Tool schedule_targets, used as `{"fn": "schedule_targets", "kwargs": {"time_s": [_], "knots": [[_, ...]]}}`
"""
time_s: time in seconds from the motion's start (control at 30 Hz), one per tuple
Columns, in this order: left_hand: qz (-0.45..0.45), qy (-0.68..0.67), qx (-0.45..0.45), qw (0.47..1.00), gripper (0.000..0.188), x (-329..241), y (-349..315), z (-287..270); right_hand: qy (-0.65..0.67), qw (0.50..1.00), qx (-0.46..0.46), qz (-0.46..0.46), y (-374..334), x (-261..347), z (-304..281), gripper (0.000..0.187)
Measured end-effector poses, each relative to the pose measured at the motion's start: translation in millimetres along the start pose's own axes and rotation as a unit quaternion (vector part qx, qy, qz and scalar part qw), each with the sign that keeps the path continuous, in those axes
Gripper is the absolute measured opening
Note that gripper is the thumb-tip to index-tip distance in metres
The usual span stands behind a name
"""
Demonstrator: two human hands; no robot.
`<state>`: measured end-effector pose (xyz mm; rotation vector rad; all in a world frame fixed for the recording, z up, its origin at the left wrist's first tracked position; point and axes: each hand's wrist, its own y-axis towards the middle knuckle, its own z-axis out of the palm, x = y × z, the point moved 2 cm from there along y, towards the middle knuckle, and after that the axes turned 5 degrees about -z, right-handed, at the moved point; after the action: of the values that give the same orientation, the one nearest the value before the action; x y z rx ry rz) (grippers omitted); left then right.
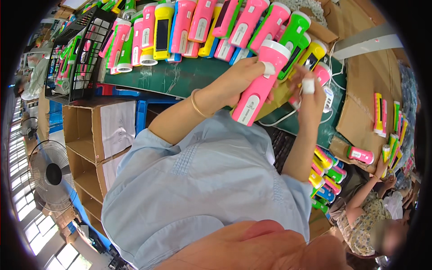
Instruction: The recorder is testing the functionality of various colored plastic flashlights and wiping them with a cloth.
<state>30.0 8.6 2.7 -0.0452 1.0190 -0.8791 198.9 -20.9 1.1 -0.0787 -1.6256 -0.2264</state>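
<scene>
My left hand [245, 77] is closed around a pink flashlight [259, 92] with a white head ring, held slanting in front of my chest. The flashlight's white head points away and up; a pale label panel shows near its tail. A white wrap covers a fingertip at its switch. Just right of it is my right hand [311, 92], its fingers bent and apart, slightly blurred, with a white wrap on one digit. Nothing clear shows in its grasp. Beyond both hands, flashlights [198, 22] in pink, green, yellow and blue lie piled on the green tabletop [175, 78].
At left stand a black wire basket [67, 85] of flashlights, stacked cardboard boxes [81, 130] and a fan [53, 174]. White cables and a white power strip [328, 99] lie by my right hand. Another person [362, 213] works at right beside cardboard [360, 112] bearing more flashlights.
</scene>
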Motion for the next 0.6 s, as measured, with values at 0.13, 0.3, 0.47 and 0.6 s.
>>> {"fn": "schedule_targets", "kwargs": {"time_s": [0.13, 0.3, 0.47, 0.6], "knots": [[0.017, 0.136, -0.015, 0.990, 0.030, 8.8, -8.6, 9.4, -0.112, 0.973, 0.155, -0.130, 43.0, 13.6, 15.9, 0.030], [0.141, 0.374, -0.100, 0.911, 0.035, 19.0, -9.0, -3.5, -0.262, 0.931, 0.210, -0.141, 46.7, 16.0, 30.1, 0.024], [0.053, 0.252, -0.038, 0.965, 0.033, 26.3, -17.7, 2.7, 0.011, 0.950, 0.296, -0.096, 37.2, -2.7, 40.8, 0.014], [0.038, 0.240, -0.031, 0.970, 0.029, 24.5, -22.4, 6.6, 0.059, 0.945, 0.308, -0.098, 33.2, -9.8, 38.6, 0.014]]}}
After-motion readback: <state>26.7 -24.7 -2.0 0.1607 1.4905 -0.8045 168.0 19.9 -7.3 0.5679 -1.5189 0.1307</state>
